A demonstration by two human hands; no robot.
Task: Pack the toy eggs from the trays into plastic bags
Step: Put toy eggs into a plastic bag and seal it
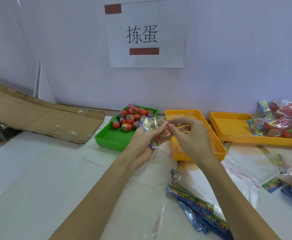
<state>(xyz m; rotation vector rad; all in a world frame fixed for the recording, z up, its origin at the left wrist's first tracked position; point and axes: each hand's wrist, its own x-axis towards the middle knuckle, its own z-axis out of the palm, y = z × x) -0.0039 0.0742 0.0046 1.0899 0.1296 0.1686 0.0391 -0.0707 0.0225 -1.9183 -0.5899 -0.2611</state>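
Observation:
A green tray (114, 138) holds several red toy eggs (130, 116) piled at its far end. Just in front of it my left hand (142, 141) grips a clear plastic bag (156, 124) with a colourful header strip; red eggs show inside it. My right hand (189, 135) pinches the bag's upper edge near a thin red strip. Both hands hover over the gap between the green tray and a yellow tray (216, 149).
A second yellow tray (232, 129) at the right carries filled bags (277, 129). Empty bags (197, 203) with blue headers lie stacked at front right. Flattened cardboard (42, 120) lies at the left. A white wall with a paper sign (147, 33) stands behind.

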